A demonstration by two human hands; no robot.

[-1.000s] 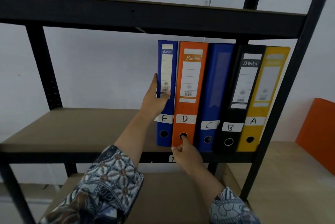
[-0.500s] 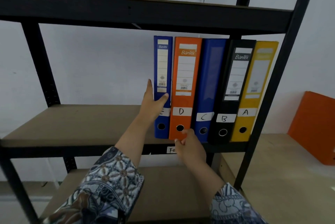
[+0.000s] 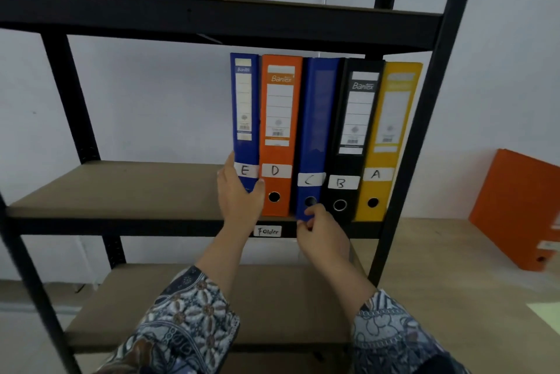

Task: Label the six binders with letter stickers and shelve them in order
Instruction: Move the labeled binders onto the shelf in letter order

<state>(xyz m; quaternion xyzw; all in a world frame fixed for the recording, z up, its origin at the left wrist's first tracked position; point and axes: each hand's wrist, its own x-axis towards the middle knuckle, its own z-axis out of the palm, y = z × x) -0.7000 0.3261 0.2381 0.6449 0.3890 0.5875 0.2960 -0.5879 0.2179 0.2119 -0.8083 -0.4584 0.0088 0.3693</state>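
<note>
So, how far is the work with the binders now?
Done: blue binder E, orange binder D, blue binder C, black binder B and yellow binder A stand labelled on the shelf. In hand: the left hand holds E, the right hand grips C's foot. Left: the sixth binder, orange, on the table, no letter sticker visible.

Soft even indoor light, shadows faint. Slight blur overall. Wide-angle distortion: rack posts lean twd edges.

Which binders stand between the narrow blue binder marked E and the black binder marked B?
Head view: the orange binder marked D, then the wide blue binder marked C, both upright.
</note>
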